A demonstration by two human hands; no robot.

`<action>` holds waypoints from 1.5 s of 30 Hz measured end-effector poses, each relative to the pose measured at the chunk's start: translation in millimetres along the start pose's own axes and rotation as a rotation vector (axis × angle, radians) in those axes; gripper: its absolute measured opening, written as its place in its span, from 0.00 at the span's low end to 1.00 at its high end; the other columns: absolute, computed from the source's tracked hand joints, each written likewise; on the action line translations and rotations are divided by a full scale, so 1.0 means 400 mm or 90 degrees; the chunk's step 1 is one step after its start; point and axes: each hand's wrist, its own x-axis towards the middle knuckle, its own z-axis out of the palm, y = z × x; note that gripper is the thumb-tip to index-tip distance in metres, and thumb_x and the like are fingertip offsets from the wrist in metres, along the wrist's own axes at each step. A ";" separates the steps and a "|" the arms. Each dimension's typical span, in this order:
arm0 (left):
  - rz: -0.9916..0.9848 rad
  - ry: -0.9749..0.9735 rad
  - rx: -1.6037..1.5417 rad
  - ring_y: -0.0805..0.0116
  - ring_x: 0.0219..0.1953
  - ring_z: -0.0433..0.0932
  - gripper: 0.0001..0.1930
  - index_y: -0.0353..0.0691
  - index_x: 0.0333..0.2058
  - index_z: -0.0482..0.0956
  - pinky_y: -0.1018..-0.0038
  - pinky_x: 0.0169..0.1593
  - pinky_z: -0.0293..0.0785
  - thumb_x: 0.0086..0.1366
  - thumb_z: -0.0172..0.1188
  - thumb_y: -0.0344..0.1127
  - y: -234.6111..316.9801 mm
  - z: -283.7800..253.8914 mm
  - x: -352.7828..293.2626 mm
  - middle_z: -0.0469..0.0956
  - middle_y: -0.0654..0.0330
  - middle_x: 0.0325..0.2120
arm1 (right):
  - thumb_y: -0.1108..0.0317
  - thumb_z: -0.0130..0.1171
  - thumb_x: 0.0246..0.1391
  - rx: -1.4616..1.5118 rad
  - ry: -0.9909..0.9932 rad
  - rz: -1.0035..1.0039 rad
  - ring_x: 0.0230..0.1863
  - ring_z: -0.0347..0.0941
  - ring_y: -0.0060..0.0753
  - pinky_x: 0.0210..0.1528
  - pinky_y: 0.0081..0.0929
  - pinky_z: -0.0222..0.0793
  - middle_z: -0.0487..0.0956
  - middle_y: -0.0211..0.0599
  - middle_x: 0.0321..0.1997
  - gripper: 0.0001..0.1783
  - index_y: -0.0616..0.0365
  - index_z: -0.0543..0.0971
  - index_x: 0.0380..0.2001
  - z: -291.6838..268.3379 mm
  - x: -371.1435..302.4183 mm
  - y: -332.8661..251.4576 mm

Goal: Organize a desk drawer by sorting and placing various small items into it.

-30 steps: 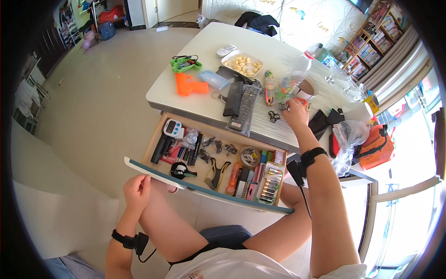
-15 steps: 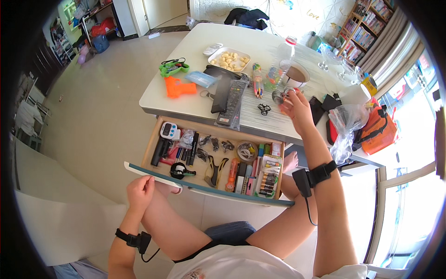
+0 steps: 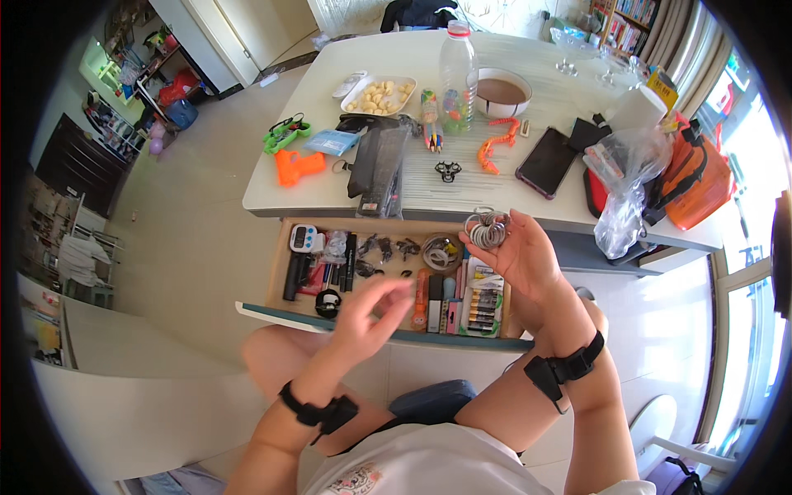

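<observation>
My right hand (image 3: 524,256) holds a bunch of silver metal rings (image 3: 487,229) in its fingertips, in front of the table's near edge and above the drawer's right end. Over the middle of the open drawer (image 3: 272,312) is my left hand (image 3: 371,320), slightly blurred; its thumb and forefinger are apart and nothing shows between them. Beneath the rings lies a round clear container (image 3: 442,252) with small items. A pack of batteries (image 3: 485,307) and an orange pen-like item (image 3: 421,299) fill the drawer's right side. My left hand hides part of the drawer's middle.
On the table (image 3: 272,186) are a clear bottle (image 3: 458,74), a bowl of brown liquid (image 3: 503,92), an orange jointed toy (image 3: 487,153), a small black drone (image 3: 448,171), a phone (image 3: 547,162) and an orange toy gun (image 3: 299,167). A plastic bag (image 3: 623,198) hangs over the right edge.
My right hand has come back from the tabletop toward me with the rings. My left hand has left the drawer's front left corner and moved right, over the drawer.
</observation>
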 end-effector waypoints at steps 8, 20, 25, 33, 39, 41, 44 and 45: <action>-0.100 -0.010 -0.070 0.76 0.36 0.70 0.18 0.34 0.44 0.68 0.81 0.34 0.68 0.54 0.60 0.30 0.012 0.108 0.106 0.68 0.59 0.38 | 0.70 0.37 0.57 -0.052 -0.054 0.097 0.50 0.67 0.38 0.53 0.33 0.64 0.68 0.42 0.48 0.10 0.60 0.66 0.40 0.016 -0.018 0.062; -0.266 -0.072 -0.261 0.81 0.32 0.72 0.08 0.33 0.34 0.72 0.84 0.35 0.69 0.60 0.54 0.32 0.009 0.043 0.106 0.74 0.63 0.29 | 0.69 0.43 0.57 -0.220 -0.084 0.174 0.46 0.70 0.30 0.48 0.24 0.68 0.69 0.35 0.42 0.14 0.61 0.63 0.45 0.051 -0.038 0.111; -0.260 -0.002 -0.281 0.83 0.30 0.68 0.06 0.33 0.33 0.72 0.86 0.34 0.65 0.59 0.54 0.29 0.051 0.014 0.097 0.72 0.66 0.27 | 0.62 0.44 0.58 -0.168 -0.098 0.200 0.42 0.72 0.31 0.46 0.28 0.69 0.70 0.35 0.40 0.16 0.61 0.63 0.45 0.048 -0.036 0.103; -0.223 -0.031 -0.331 0.82 0.32 0.68 0.05 0.33 0.33 0.71 0.84 0.36 0.66 0.59 0.54 0.28 0.089 0.009 0.098 0.71 0.65 0.30 | 0.51 0.38 0.59 -0.115 -0.140 0.184 0.35 0.70 0.29 0.40 0.27 0.69 0.72 0.36 0.36 0.24 0.58 0.63 0.49 0.058 -0.039 0.104; -0.134 -0.063 -0.248 0.81 0.33 0.68 0.05 0.32 0.32 0.71 0.83 0.37 0.67 0.59 0.55 0.27 0.070 0.026 0.102 0.71 0.63 0.32 | 0.46 0.39 0.57 -0.152 -0.194 0.203 0.34 0.68 0.22 0.33 0.20 0.65 0.69 0.29 0.34 0.27 0.53 0.63 0.53 0.021 -0.028 0.121; -0.197 -0.070 -0.266 0.81 0.32 0.69 0.05 0.32 0.32 0.72 0.84 0.36 0.67 0.59 0.54 0.28 0.068 0.028 0.104 0.71 0.63 0.32 | 0.47 0.39 0.58 -0.240 -0.165 0.184 0.33 0.68 0.21 0.31 0.17 0.64 0.70 0.29 0.35 0.27 0.53 0.63 0.53 0.027 -0.039 0.119; -0.253 -0.052 -0.285 0.81 0.31 0.69 0.06 0.32 0.32 0.72 0.84 0.34 0.67 0.59 0.55 0.29 0.071 0.029 0.097 0.72 0.63 0.30 | 0.51 0.39 0.59 -0.350 -0.145 0.173 0.31 0.70 0.19 0.27 0.12 0.64 0.72 0.30 0.36 0.25 0.53 0.62 0.54 0.038 -0.045 0.114; -0.254 -0.052 -0.284 0.81 0.31 0.69 0.06 0.32 0.32 0.72 0.84 0.34 0.67 0.59 0.55 0.29 0.066 0.029 0.095 0.72 0.63 0.30 | 0.53 0.39 0.59 -0.370 -0.153 0.181 0.31 0.70 0.19 0.26 0.11 0.64 0.73 0.31 0.37 0.24 0.54 0.61 0.54 0.039 -0.043 0.114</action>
